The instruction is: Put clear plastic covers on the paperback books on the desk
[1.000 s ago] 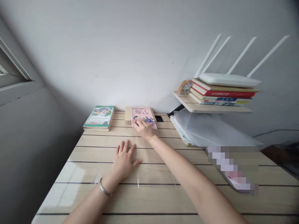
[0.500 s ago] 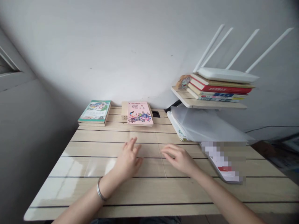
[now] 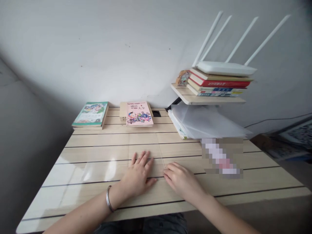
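Two hands, palm down on the table [image 3: 85, 169] near its front edge, just beside each other:
- left hand [image 3: 137, 174], flat with fingers spread, holding nothing; a metal bangle [image 3: 108, 203] on the wrist.
- right hand [image 3: 181, 178], fingers loosely curved onto the top, holding nothing.

Table: pale wood, dark grooves, glossy; long axis left to right, running along the wall.

Back row by the wall:
- green book [image 3: 90, 113], lying flat at the left.
- pink book [image 3: 139, 113], at the centre, resting on a wooden block [image 3: 122, 111]; long axis pointing to the wall. Cartoon cover with Chinese title characters, upright to the person, too small to read.
- clear plastic folders [image 3: 207, 122], on the right.

Above, on a shelf [image 3: 209, 100]: stacked books [image 3: 219, 86], spine lettering illegible, with a white four-antenna router [image 3: 225, 68] on top.
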Demonstrator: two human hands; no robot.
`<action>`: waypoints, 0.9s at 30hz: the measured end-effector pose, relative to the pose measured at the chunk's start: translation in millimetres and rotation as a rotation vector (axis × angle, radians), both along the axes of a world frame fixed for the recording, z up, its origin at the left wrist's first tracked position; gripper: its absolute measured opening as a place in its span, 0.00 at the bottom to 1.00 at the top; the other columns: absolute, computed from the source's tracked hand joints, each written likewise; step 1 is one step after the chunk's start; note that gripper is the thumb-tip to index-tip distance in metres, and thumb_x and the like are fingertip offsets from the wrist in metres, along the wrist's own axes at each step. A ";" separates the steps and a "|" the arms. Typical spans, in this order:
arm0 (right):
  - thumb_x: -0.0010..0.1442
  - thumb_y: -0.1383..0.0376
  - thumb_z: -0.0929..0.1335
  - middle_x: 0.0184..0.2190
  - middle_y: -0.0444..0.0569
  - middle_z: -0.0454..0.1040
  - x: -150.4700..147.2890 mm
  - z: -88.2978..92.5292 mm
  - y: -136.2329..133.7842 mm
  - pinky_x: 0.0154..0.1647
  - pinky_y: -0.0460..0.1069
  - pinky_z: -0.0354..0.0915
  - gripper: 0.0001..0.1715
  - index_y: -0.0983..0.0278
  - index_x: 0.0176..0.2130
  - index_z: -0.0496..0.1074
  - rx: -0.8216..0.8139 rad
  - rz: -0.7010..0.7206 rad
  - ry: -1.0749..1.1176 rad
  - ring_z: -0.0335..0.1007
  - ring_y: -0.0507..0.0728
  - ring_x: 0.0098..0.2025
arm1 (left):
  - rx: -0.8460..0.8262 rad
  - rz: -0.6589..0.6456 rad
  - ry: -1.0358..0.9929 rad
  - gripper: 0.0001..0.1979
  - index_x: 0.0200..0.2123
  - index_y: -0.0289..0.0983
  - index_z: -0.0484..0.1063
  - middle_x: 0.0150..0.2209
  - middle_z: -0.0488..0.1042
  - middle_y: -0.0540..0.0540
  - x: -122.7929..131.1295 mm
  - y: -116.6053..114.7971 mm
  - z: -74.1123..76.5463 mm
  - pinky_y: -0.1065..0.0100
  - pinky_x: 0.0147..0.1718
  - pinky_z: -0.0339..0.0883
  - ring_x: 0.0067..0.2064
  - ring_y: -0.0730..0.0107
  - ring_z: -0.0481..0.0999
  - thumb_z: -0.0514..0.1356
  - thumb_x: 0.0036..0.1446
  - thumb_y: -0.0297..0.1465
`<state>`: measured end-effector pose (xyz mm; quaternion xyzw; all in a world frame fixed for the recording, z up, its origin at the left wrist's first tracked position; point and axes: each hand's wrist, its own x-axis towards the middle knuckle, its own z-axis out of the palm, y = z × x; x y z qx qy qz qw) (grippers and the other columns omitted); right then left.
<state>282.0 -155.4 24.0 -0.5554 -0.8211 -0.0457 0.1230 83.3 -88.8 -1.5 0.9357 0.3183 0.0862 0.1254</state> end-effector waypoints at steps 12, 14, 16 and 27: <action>0.50 0.78 0.65 0.21 0.47 0.71 -18.7 -14.3 -8.7 0.27 0.50 0.63 0.12 0.63 0.22 0.68 0.198 -0.207 -0.171 0.70 0.57 0.25 | -0.016 0.001 -0.025 0.34 0.64 0.36 0.54 0.67 0.48 0.36 -0.2 -0.9 0.2 0.43 0.63 0.37 0.68 0.50 0.44 0.49 0.60 0.50; 0.52 0.75 0.64 0.22 0.46 0.71 -13.6 -14.4 -8.3 0.28 0.49 0.62 0.12 0.62 0.22 0.67 0.210 -0.277 -0.035 0.70 0.55 0.25 | -0.017 -0.003 -0.027 0.34 0.64 0.37 0.53 0.67 0.47 0.35 -0.3 -0.8 0.3 0.43 0.63 0.38 0.68 0.50 0.44 0.50 0.60 0.49; 0.53 0.73 0.63 0.22 0.45 0.71 -9.4 -15.6 -8.5 0.28 0.48 0.62 0.12 0.61 0.22 0.66 0.198 -0.337 0.097 0.70 0.55 0.27 | -0.021 -0.011 -0.016 0.33 0.65 0.41 0.53 0.68 0.46 0.35 -0.5 -0.7 -0.2 0.41 0.62 0.40 0.68 0.48 0.44 0.53 0.60 0.48; 0.54 0.73 0.64 0.31 0.50 0.73 -32.0 -19.0 9.4 0.34 0.50 0.62 0.07 0.62 0.31 0.69 0.109 -0.439 -0.002 0.71 0.59 0.35 | -0.024 -0.029 -0.013 0.28 0.63 0.53 0.55 0.69 0.39 0.40 -0.4 -0.7 -3.9 0.37 0.60 0.39 0.68 0.43 0.43 0.55 0.60 0.44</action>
